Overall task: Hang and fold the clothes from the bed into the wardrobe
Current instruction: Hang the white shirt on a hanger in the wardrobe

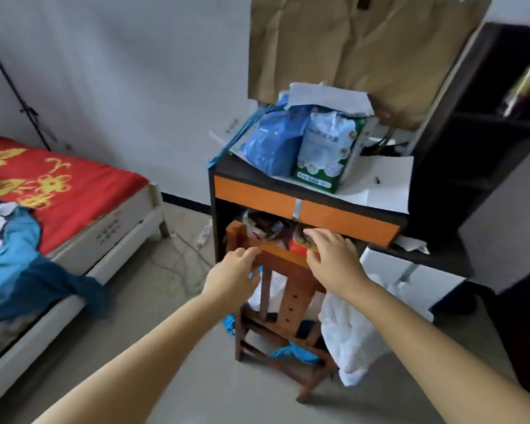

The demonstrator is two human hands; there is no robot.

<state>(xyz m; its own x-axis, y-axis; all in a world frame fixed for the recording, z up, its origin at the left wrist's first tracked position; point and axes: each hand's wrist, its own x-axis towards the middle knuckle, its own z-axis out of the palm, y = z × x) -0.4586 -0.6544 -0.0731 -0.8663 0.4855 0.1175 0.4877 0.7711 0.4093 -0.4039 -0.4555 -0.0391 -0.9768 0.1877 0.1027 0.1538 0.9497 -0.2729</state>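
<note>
Green-white packet [325, 157], lettering perhaps unreadable

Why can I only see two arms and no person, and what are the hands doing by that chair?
The camera sits on the person's head and looks forward and down, so you see only their own arms reaching out, like when you look at your own hands. There is just this one picture. The left hand and the right hand are reaching to the top rail of a wooden chair pushed under a dark desk. The fingers are fairly straight and hold nothing; whether they touch the rail is hard to tell. A white cloth hangs on the chair's right side. On the desk sit a blue bag and a green and white pack. On the left is a bed with a red sheet and clothes piled on it.
</note>
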